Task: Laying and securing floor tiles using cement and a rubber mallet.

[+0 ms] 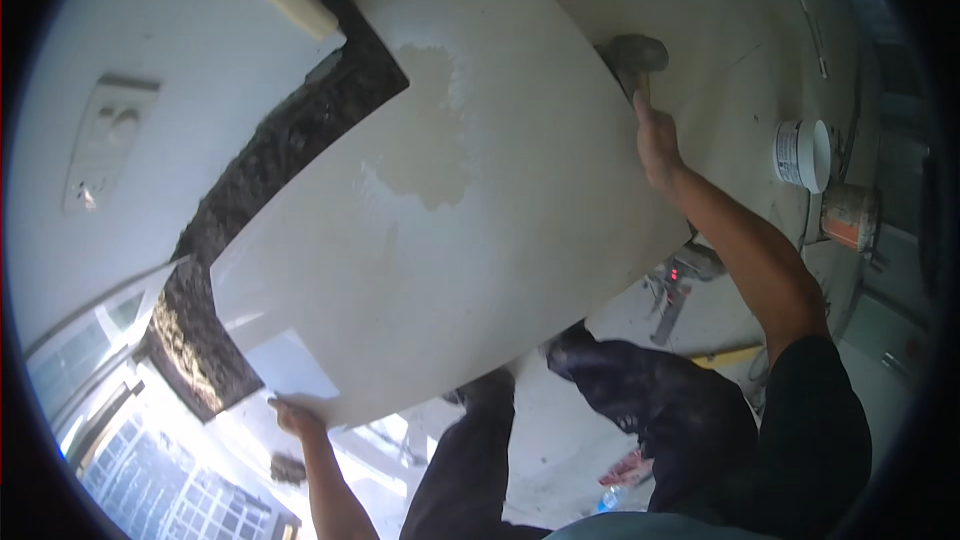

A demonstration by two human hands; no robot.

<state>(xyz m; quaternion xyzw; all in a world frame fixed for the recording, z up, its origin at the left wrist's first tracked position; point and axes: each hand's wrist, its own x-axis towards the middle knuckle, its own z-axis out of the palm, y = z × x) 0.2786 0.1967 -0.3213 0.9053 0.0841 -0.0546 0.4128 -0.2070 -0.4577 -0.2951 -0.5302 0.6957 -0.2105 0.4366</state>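
A large, pale, glossy stone slab (520, 230) spans the middle of the head view, with a dull damp-looking patch on its face. My right hand (657, 145) is closed around the handle of a mallet (640, 52), whose dark grey head is beside the slab's right edge. At the slab's lower left corner is my left hand (296, 420), its fingers bent against the edge; their undersides are hidden. Rough dark mortar (280, 140) shows along the slab's left side.
A white wall with a switch plate (112, 145) rises at the left, above a bright window (180, 470). To the right are a white tub (802, 155) and a mortar-stained bucket (850, 217). A tool with a red light (676, 285) and a yellow bar (725, 357) lie near my legs.
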